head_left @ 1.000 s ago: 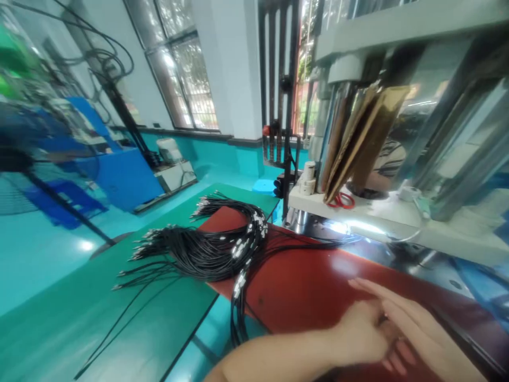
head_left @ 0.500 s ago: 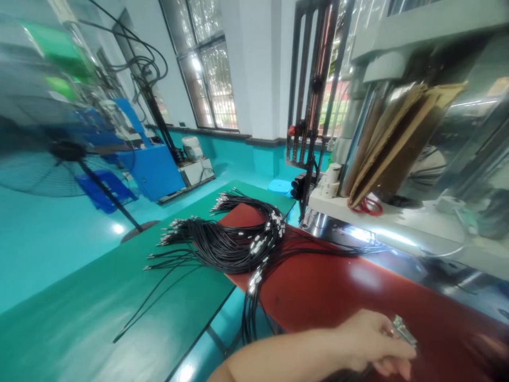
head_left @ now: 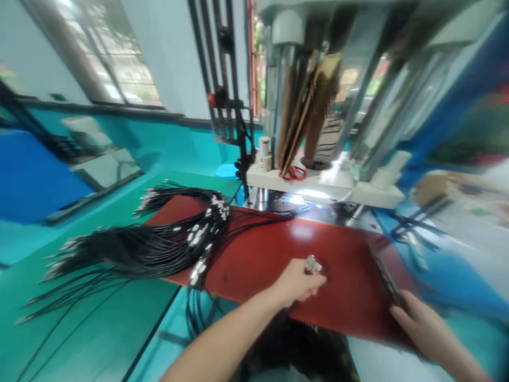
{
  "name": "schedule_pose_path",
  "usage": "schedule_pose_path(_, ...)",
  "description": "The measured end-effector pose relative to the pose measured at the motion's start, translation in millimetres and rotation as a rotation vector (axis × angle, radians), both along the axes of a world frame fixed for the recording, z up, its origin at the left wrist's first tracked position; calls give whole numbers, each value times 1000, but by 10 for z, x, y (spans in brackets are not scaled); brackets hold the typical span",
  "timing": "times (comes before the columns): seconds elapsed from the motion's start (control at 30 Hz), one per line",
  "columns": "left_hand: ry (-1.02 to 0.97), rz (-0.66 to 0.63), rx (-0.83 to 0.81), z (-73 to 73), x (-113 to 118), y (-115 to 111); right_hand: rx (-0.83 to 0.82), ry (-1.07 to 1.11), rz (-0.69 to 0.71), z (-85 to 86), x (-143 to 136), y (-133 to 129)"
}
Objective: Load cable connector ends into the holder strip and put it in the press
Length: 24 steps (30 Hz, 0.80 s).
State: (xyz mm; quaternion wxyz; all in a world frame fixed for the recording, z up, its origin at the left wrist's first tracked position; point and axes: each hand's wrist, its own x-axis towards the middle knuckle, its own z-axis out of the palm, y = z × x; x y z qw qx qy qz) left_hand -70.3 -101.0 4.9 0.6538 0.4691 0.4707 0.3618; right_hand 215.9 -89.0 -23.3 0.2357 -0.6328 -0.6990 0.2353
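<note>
The small metal pieces (head_left: 313,263) sit at the top of the left grip (head_left: 299,280), poking up past the curled forefinger and thumb, with the rest of the fingers folded beneath. This grip is narrow, closed on the pieces, and stands over the middle of the red surface (head_left: 254,278). The pieces are silvery and angular, clustered together; blur hides their exact shape and number.

The right grip (head_left: 415,315) is at the right end of the same surface, well apart from the left one. Its thumb and fingers close on the near end of a dark bar (head_left: 382,270), which runs away from the hand toward the machine (head_left: 318,184). The bar is long, thin and straight, nearly black, its edges smeared by blur.

To the left of both grips, a thick bundle of black cables (head_left: 139,252) spreads across the red surface and the green surface (head_left: 103,323) beside it. The cables are slender and curved, tipped with pale metallic ends on the left and dotted with white tags (head_left: 198,271) where they bend.
</note>
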Motion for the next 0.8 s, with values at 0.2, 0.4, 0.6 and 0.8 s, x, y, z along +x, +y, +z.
schedule_pose_path(0.2,18,-83,-86,-89,104,-58,-460,722,-42,264,-942,-184)
schedule_pose_path(0.4,-101,-117,-162,-74,145,-85,-331,847,-12,248,-1296,-210)
schedule_pose_path(0.6,-49,-202,-173,-77,185,-67,-261,799,26,119,-1304,-185)
schedule_pose_path(0.8,-27,-204,-156,-72,222,-85,-246,773,25,118,-1309,-206)
